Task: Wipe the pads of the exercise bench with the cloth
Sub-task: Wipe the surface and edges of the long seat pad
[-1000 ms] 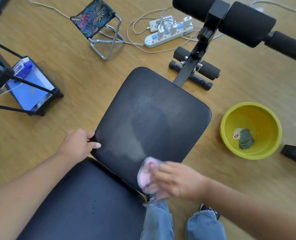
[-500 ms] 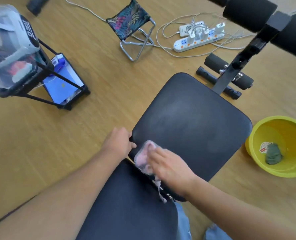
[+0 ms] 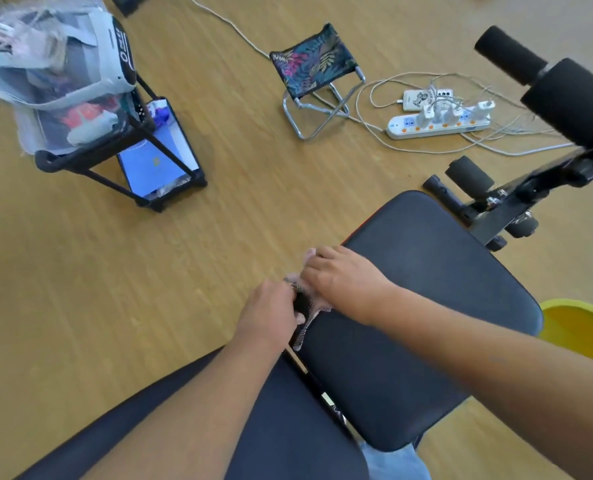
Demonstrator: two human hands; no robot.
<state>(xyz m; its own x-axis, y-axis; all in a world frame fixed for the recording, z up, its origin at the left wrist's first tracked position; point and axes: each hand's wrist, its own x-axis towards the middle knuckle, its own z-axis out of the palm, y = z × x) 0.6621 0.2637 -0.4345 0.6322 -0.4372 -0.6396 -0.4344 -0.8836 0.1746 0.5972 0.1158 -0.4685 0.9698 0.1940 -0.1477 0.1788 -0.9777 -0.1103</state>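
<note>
The exercise bench's black seat pad (image 3: 426,306) fills the centre right, and a second black pad (image 3: 288,420) lies nearer me at the bottom. My right hand (image 3: 340,278) presses the pink cloth (image 3: 305,313) against the seat pad's left edge. Most of the cloth is hidden under that hand; a corner hangs down the pad's side. My left hand (image 3: 270,310) grips the same left edge just below, touching the cloth. Black foam rollers (image 3: 565,95) on the bench frame stand at the upper right.
A yellow basin (image 3: 579,330) sits on the wooden floor right of the seat pad. A power strip with cables (image 3: 437,124), a small folding stool (image 3: 315,67) and a black stand holding a plastic bag (image 3: 59,88) lie beyond and to the left.
My right hand has slid the cloth from the pad's near edge leftward and up along its left edge. My view has swung left. The left hand stays on the pad's edge.
</note>
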